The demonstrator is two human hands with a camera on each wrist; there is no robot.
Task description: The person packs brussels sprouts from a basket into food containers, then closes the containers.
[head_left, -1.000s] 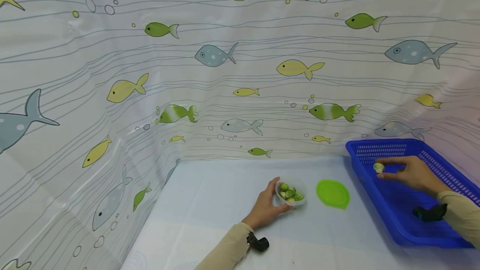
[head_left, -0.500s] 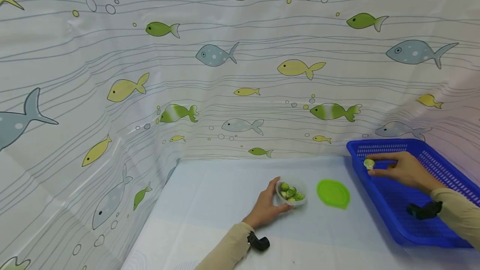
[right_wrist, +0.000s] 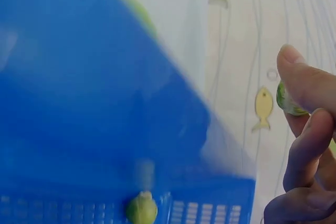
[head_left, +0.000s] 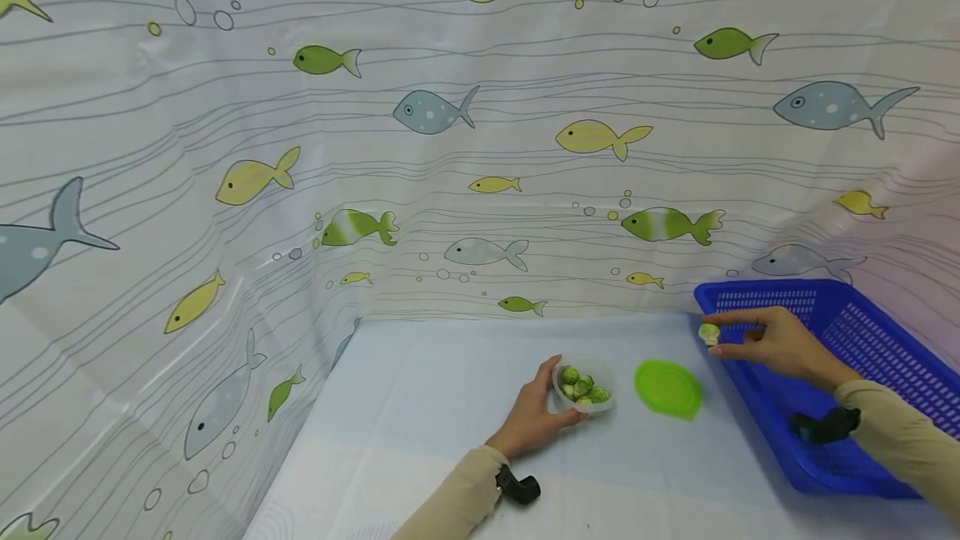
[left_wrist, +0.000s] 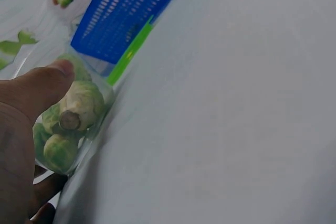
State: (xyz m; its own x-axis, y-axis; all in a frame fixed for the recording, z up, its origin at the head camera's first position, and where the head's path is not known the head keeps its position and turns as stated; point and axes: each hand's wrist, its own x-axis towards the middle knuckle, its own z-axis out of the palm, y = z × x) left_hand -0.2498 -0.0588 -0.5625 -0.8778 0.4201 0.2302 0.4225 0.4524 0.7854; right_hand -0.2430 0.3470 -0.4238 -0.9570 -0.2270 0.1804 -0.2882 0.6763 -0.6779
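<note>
My left hand (head_left: 531,417) grips a small clear plastic tub (head_left: 609,395) standing on the table, thumb on the near side and fingers round the far side. Several green Brussels sprouts (left_wrist: 81,106) lie inside it. Between thumb and fingertips, my right hand (head_left: 783,344) pinches one more Brussels sprout (head_left: 708,334), held over the left rim of the blue basket (head_left: 761,415). In the right wrist view, the thumb partly covers that sprout (right_wrist: 286,100). Another sprout (right_wrist: 142,211) lies in the basket against its slotted wall.
A bright green lid (head_left: 667,390) lies flat on the white table (head_left: 420,390), between the tub and the basket. Behind and to the left hangs a white curtain (head_left: 420,190) printed with fish. Each wrist carries a small black camera (head_left: 517,486).
My right hand has moved left with its sprout, from inside the basket's outline to its left rim. The left hand and the tub have stayed in place.
</note>
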